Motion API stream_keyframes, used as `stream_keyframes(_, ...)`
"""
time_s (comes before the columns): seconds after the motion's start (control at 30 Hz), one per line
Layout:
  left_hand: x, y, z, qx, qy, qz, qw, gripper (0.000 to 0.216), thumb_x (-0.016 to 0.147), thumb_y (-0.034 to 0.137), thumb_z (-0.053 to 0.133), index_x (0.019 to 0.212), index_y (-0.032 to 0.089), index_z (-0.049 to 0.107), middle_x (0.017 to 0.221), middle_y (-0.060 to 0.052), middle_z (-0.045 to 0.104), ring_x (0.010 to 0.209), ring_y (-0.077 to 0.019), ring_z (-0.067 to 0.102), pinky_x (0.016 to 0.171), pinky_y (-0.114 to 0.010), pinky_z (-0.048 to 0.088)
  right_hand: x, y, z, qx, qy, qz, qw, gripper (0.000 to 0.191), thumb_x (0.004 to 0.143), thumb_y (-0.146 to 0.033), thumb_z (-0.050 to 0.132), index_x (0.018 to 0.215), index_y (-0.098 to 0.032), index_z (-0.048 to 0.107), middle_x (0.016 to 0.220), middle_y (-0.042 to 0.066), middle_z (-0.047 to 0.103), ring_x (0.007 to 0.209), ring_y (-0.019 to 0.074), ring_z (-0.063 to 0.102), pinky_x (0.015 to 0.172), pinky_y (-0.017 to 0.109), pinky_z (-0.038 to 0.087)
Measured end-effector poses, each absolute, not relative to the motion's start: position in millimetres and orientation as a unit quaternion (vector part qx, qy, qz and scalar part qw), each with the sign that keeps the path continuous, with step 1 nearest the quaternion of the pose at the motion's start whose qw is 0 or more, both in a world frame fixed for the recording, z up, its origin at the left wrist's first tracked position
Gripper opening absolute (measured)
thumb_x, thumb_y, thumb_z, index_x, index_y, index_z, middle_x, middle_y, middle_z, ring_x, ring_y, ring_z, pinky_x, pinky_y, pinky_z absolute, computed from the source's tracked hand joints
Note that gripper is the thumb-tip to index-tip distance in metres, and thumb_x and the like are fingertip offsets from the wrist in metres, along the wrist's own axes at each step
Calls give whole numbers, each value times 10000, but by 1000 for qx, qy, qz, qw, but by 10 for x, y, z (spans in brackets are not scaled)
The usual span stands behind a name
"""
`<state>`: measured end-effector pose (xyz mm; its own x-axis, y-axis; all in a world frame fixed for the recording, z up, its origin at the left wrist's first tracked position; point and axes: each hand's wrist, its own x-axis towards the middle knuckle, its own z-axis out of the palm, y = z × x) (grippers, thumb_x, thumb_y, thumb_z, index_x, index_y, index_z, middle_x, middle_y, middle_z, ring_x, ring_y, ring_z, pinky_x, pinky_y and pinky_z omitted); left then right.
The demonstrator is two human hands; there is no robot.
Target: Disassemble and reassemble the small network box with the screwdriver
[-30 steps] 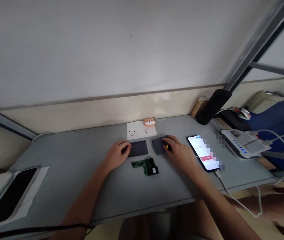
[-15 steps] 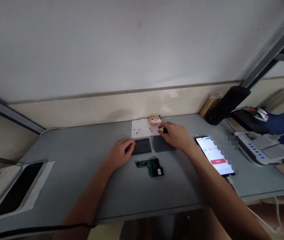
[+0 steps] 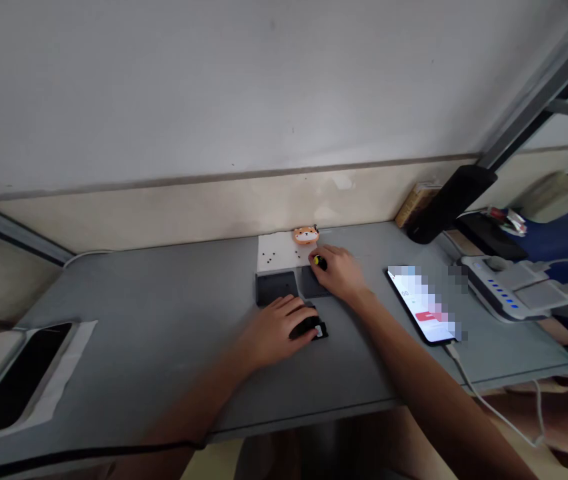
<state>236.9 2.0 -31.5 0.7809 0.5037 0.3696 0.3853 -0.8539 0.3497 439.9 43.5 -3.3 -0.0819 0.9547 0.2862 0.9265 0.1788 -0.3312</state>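
My left hand (image 3: 277,328) lies over the circuit board, thumb and fingers closed about its black part (image 3: 320,330); the green part is hidden under the hand. In my right hand (image 3: 341,272) is a small screwdriver (image 3: 319,261), its black handle with a yellow end showing between the fingers. That hand rests at the right of a dark flat case half (image 3: 314,281) and partly covers it. Another dark case half (image 3: 277,288) lies just left of it, behind my left fingers. Several tiny screws (image 3: 270,259) sit on a white paper sheet (image 3: 279,243).
An orange animal-faced case (image 3: 306,235) stands at the paper's back edge. To the right are a lit phone (image 3: 427,310) on a cable, a power strip (image 3: 501,293), a black cylinder (image 3: 451,203) and a book (image 3: 417,203). A dark phone (image 3: 21,380) lies at the left.
My left hand has left the left case half, moved right and nearer to me, and closed over the circuit board. My right hand keeps the screwdriver, near the right case half.
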Motion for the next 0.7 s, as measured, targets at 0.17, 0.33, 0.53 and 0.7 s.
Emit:
stream_keyframes(0.17, 2375, 38, -297, 922, 249, 283, 92, 238, 1075, 286, 452, 1136, 224, 674, 979, -45, 708, 975, -210, 663, 940, -369, 544, 4384, 426, -42, -626, -744, 30, 232, 205, 941, -194, 530, 984, -201, 730, 1009, 105, 775, 876, 236, 688, 814, 336, 459)
stream_keyframes(0.33, 2165, 217, -236, 864, 333, 375, 47, 269, 1032, 214, 431, 946, 216, 685, 828, -36, 718, 786, -190, 662, 793, -326, 537, 4410, 401, -40, -635, -737, 28, 232, 238, 974, -243, 496, 1007, -197, 727, 1038, 111, 747, 818, 228, 681, 740, 326, 446)
stream_keyframes(0.53, 1847, 508, -226, 788, 520, 322, 72, 261, 963, 312, 435, 905, 219, 672, 765, -42, 724, 697, -212, 669, 665, -304, 473, 4407, 376, -11, -642, -735, 62, 211, 234, 976, -240, 503, 1039, -213, 726, 1104, 97, 753, 879, 236, 694, 755, 324, 455)
stream_keyframes(0.7, 1858, 520, -220, 781, 569, 237, 100, 295, 965, 352, 422, 806, 216, 630, 662, -30, 637, 622, -200, 597, 594, -288, 375, 4402, 375, -6, -628, -743, 69, 219, 223, 968, -220, 511, 1014, -218, 729, 1070, 89, 770, 876, 219, 696, 779, 316, 467)
